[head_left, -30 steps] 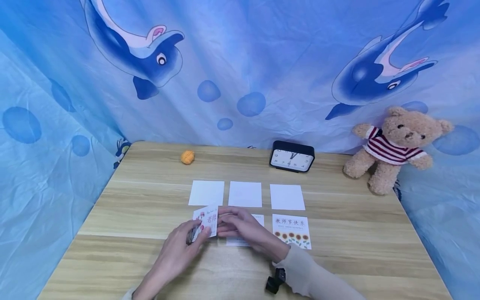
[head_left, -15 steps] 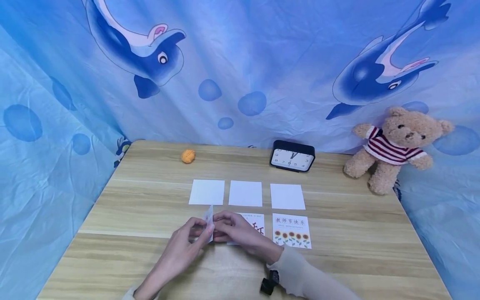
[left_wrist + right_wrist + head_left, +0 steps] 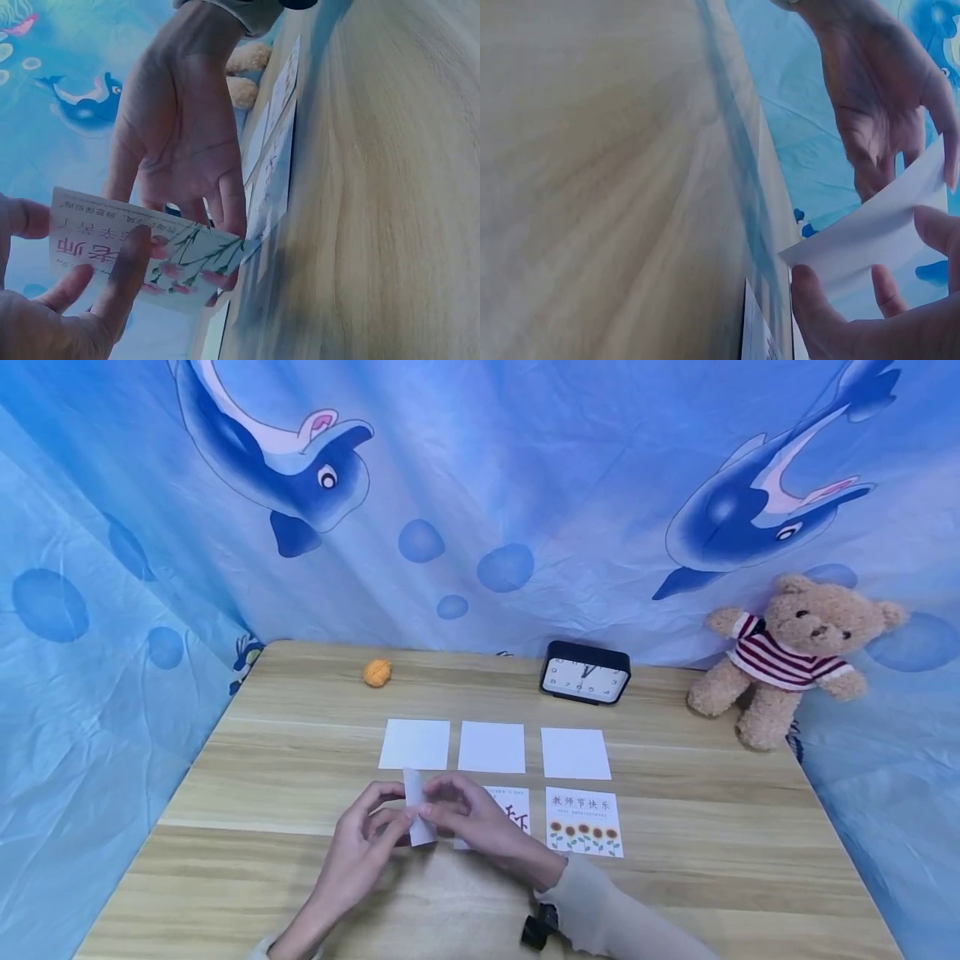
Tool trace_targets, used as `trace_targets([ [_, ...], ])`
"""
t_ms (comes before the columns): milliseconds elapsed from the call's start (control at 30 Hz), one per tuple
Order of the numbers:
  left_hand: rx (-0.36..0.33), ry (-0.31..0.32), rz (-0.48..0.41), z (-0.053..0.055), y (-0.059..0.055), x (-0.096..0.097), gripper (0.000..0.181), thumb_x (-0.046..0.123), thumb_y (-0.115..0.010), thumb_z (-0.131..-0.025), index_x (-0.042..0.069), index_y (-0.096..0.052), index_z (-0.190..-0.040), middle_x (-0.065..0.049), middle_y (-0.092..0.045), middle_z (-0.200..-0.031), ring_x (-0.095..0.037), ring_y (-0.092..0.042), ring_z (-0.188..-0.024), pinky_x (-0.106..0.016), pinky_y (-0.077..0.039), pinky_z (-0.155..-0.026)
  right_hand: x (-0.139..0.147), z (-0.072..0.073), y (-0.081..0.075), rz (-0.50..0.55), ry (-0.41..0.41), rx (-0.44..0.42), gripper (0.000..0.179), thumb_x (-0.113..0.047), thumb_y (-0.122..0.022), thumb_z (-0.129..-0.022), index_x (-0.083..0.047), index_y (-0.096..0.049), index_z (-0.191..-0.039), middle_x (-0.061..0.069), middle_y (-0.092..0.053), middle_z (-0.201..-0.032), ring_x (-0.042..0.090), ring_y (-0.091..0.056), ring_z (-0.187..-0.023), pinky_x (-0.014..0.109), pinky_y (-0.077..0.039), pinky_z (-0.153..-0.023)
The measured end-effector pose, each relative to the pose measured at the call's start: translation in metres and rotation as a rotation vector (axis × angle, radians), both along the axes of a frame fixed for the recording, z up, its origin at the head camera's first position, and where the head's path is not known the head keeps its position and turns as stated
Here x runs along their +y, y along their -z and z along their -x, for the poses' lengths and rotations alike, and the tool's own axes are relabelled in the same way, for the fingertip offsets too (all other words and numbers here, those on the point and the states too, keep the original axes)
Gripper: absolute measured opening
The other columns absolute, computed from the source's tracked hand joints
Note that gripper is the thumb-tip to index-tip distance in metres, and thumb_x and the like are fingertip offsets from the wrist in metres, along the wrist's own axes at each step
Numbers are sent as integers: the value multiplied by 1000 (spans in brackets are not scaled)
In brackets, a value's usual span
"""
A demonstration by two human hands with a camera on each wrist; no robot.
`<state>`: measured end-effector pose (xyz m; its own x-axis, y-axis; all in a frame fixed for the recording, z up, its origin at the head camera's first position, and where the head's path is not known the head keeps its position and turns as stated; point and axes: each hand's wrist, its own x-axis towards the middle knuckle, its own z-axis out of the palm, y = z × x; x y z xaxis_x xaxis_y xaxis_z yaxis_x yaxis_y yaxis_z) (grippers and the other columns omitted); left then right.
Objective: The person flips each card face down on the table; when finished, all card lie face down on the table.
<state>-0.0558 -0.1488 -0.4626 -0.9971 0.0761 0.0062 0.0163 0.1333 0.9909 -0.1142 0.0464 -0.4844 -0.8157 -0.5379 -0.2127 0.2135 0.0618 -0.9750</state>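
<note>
Between both hands stands a small square card (image 3: 418, 814), its white back towards the head camera. In the left wrist view its printed face shows pink flowers (image 3: 180, 277) and Chinese characters. My left hand (image 3: 366, 835) pinches the card at its left side, thumb near the top edge. From the other side my right hand (image 3: 480, 818) grips it, thumb on the white back. Under the right hand lies a printed card (image 3: 516, 814) with red characters, partly hidden. A sunflower card (image 3: 583, 822) lies to its right.
Three white cards, a left one (image 3: 415, 744), a middle one (image 3: 492, 747) and a right one (image 3: 575, 753), form a row behind the hands. Farther back are an orange ball (image 3: 377, 673), a black clock (image 3: 585, 673) and a teddy bear (image 3: 802, 643). A blue curtain (image 3: 480, 485) backs the wooden table (image 3: 247, 793).
The held card has turned from its printed face towards the head camera, through edge-on, to its white back. My right thumb has come onto it.
</note>
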Motion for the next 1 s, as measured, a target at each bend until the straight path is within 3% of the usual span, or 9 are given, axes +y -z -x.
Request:
trace_targets([
  [133,4,-24,-29,0,-2,-1,28,12,-61,-104,2,-57,-130,-22,-61,-134,-14,-76,-102,-31,-65,-87,4,1,1,-53,40,49,42,-32,-75,-97,-11,-61,-130,10,-60,-138,24,-70,-115,37,-63,-91],
  [300,5,-118,-10,1,-4,-5,28,13,-61,-104,3,-59,-130,-18,-68,-124,-12,-74,-102,-31,-65,-83,9,3,3,-116,89,91,43,-35,-79,-93,-13,-64,-127,10,-61,-134,21,-70,-109,29,-59,-84],
  [500,-23,-190,-58,5,-3,-15,32,14,-65,-104,-3,-58,-130,-16,-70,-112,-19,-75,-94,-41,-67,-75,14,5,3,-132,155,148,45,-19,-79,-92,-6,-60,-131,18,-61,-133,21,-70,-106,22,-60,-81],
  [733,-156,-222,-72,9,3,-25,32,10,-65,-103,-4,-57,-131,-15,-69,-112,-15,-76,-92,-39,-67,-78,15,8,4,-30,222,59,66,-3,-78,-90,-1,-45,-147,22,-60,-125,14,-70,-93,32,-66,-75],
  [867,-207,-236,-31,13,8,-31,34,9,-67,-101,-4,-57,-131,-20,-67,-117,-15,-75,-94,-36,-67,-79,15,10,5,13,230,13,57,2,-75,-91,3,-49,-142,20,-62,-117,12,-70,-86,35,-67,-73],
  [1000,-206,-236,14,14,12,-35,34,7,-70,-99,-6,-59,-128,-21,-67,-117,-17,-76,-89,-36,-67,-77,14,12,8,39,229,-16,48,4,-73,-91,7,-53,-135,17,-63,-111,13,-70,-85,38,-68,-75],
])
